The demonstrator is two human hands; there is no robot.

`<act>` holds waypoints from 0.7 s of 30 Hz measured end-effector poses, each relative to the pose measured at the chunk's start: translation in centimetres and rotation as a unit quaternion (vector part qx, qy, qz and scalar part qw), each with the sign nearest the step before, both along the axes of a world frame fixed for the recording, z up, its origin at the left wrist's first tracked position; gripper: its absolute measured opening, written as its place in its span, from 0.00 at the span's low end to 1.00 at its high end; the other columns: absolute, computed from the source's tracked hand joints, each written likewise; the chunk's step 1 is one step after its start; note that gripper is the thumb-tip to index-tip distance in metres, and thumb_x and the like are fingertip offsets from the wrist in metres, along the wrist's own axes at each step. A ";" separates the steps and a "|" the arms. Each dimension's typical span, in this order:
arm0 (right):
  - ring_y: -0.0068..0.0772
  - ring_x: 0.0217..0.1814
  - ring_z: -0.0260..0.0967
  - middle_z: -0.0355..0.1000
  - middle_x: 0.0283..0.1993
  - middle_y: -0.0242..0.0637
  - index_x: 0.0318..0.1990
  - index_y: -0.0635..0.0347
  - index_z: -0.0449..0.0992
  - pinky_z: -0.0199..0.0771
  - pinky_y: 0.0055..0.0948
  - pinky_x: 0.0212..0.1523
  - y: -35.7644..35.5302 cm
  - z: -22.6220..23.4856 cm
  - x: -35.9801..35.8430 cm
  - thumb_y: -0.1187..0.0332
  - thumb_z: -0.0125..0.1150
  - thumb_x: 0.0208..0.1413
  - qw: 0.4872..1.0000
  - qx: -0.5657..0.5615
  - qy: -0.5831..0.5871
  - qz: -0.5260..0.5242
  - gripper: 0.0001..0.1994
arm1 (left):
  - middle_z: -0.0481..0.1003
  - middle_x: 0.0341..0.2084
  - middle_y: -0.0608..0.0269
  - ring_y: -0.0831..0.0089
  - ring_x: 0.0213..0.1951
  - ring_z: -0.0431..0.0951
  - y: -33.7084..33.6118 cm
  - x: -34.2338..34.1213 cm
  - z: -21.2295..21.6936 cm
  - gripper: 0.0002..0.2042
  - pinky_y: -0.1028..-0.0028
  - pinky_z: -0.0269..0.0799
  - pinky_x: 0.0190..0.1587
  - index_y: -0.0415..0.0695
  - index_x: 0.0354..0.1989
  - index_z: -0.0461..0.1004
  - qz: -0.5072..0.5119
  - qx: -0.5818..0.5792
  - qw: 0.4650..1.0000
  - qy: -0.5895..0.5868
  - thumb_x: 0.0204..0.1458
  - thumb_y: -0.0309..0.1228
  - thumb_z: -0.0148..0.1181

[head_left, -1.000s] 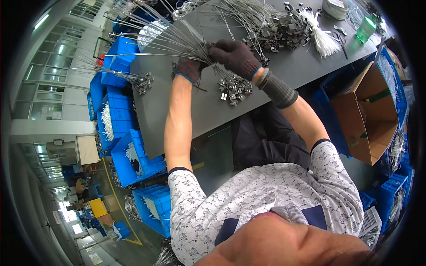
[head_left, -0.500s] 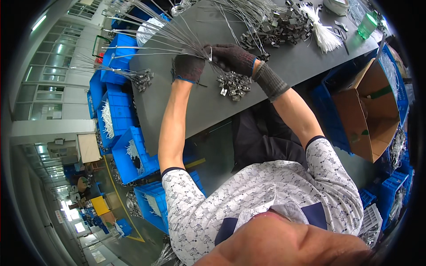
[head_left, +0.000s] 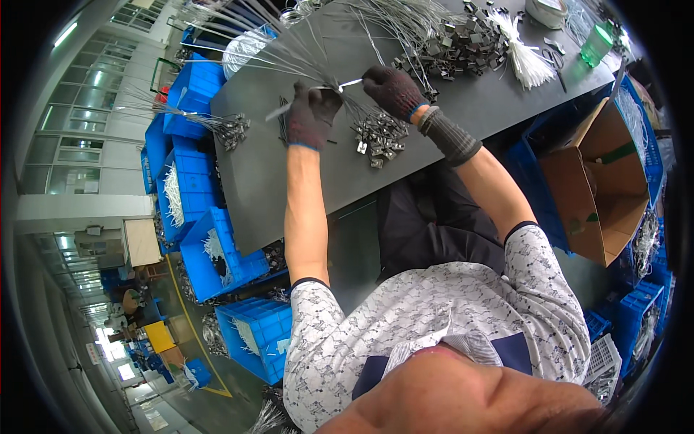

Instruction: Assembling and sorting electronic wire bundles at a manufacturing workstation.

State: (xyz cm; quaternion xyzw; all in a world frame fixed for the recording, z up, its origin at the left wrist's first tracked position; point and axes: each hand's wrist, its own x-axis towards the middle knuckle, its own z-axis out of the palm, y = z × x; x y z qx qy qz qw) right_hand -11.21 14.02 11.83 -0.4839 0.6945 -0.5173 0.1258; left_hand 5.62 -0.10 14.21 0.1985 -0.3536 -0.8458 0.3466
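Observation:
A bundle of thin grey wires fans out toward the far left over the table. Around its neck sits a white cable tie, and metal clips cluster at the near end. My right hand, in a dark knit glove, is closed on the tie's tail just right of the bundle. My gloved left hand is closed at the left side of the bundle's neck; its fingertips are partly hidden. A pale blurred strip juts out beside the left hand; I cannot tell what it is.
On the grey table lie a pile of metal clips, white cable ties, scissors and a green bottle. Another wire bundle overhangs the left edge. Blue crates line the left; a cardboard box stands right.
My hands were together at the bundle's neck. The right hand has drawn right with the tie's tail, now visible between hand and bundle. My left hand has turned, and a pale strip shows beside it.

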 end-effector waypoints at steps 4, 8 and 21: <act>0.53 0.40 0.76 0.76 0.38 0.49 0.46 0.60 0.77 0.76 0.42 0.42 -0.9 2.2 -0.3 0.65 0.54 0.62 0.986 -0.101 0.128 -0.035 0.11 | 0.78 0.36 0.57 0.58 0.40 0.78 -1.4 -1.1 3.2 0.13 0.59 0.76 0.50 0.38 0.37 0.73 -0.114 -0.400 0.870 -0.264 0.62 0.38 0.58; 0.57 0.42 0.75 0.77 0.39 0.47 0.48 0.55 0.77 0.76 0.45 0.42 -2.0 4.7 -0.8 0.61 0.54 0.63 0.977 -0.145 0.153 0.043 0.12 | 0.77 0.36 0.59 0.62 0.40 0.79 -2.7 -2.7 2.1 0.09 0.63 0.77 0.48 0.38 0.42 0.74 -0.230 -0.371 0.872 -0.222 0.58 0.30 0.60; 0.15 0.23 0.62 0.75 0.29 0.30 0.44 0.60 0.80 0.64 0.21 0.25 3.2 8.1 0.5 0.63 0.57 0.63 0.953 0.043 -0.219 0.204 0.11 | 0.79 0.35 0.61 0.70 0.38 0.80 -1.5 -1.3 4.5 0.11 0.70 0.79 0.42 0.40 0.44 0.78 -0.250 -0.359 0.872 -0.219 0.55 0.32 0.66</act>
